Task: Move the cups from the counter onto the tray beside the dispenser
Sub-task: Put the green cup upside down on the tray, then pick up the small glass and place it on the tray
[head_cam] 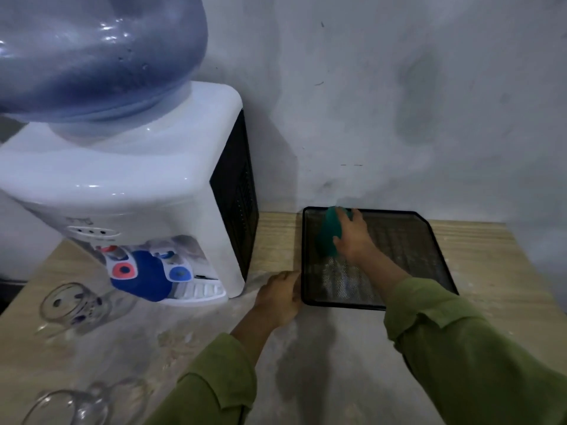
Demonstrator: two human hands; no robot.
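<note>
Green cup (329, 237) is over mesh tray (429, 259), far-left part, gripped by R hand (352, 237). L hand (280, 297) lies at tray's left rim, gripping or not I cannot tell. Glass cups (73, 305) on counter (352, 363).

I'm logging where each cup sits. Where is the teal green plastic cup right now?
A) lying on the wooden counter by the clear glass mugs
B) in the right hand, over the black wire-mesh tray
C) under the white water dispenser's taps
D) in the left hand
B: the right hand grips the teal green plastic cup above the back-left part of the black wire-mesh tray.
</note>
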